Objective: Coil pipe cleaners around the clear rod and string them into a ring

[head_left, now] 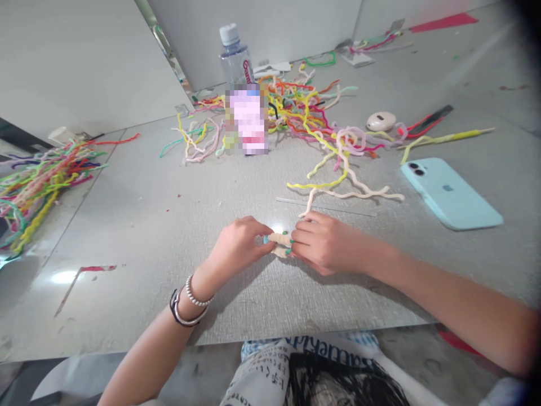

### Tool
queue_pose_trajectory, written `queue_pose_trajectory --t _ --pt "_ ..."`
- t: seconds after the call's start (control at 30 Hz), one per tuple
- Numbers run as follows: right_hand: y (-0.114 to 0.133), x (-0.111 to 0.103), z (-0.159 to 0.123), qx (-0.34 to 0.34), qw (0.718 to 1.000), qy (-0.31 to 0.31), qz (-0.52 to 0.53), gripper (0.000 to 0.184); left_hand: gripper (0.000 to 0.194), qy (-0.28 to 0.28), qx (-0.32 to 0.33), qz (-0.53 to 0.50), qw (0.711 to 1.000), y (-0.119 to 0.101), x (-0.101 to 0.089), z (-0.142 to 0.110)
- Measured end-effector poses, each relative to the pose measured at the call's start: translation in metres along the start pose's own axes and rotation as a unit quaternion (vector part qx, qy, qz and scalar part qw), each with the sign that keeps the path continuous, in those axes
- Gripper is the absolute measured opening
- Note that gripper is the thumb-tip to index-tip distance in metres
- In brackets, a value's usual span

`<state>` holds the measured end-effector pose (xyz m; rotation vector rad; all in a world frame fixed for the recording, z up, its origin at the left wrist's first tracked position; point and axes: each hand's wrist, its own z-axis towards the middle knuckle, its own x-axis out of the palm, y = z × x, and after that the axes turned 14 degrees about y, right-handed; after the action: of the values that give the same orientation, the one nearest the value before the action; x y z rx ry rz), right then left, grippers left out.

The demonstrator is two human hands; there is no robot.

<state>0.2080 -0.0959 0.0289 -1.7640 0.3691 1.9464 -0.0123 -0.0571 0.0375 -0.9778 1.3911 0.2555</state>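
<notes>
My left hand (243,241) pinches the left end of a small cream figure (279,239) that looks wound from fuzzy pipe cleaner. The figure has two cream strands side by side, green bits at its right end and a light blue bit at its left. Closed around the green end are the fingers of my right hand (323,242); their tips are partly hidden. Just beyond my right hand, a pale pink pipe cleaner (359,193) lies on the table, one end close to my fingers. A thin straight wire (325,206) rests behind both hands.
A heap of coloured pipe cleaners (304,113) spreads across the back, with another bundle (46,180) at far left. A clear bottle (235,59) stands behind a pixelated phone-like object (249,121). On the right lie a light blue phone (454,194), a white oval case (381,121) and scissors (429,121).
</notes>
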Motion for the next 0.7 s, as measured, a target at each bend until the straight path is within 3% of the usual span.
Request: queue_pose_trajectory --t 0.43,0.57,0.7 --pt "0.0031 -0.0002 -0.0015 0.004 1.000 -0.003 -0.001 0.027 0.010 -0.033 0.050 0.071 0.996 -0.0068 -0.0008 -0.0034" --pt "0.0035 -0.0001 -0.0010 0.003 1.000 -0.006 -0.003 0.027 0.008 -0.053 0.040 0.065 0.996 -0.0076 0.0007 -0.0031" --pt "0.0031 -0.0009 -0.0004 0.001 1.000 -0.007 -0.002 0.027 0.011 -0.038 0.019 0.065 0.997 -0.0097 0.0013 -0.0026"
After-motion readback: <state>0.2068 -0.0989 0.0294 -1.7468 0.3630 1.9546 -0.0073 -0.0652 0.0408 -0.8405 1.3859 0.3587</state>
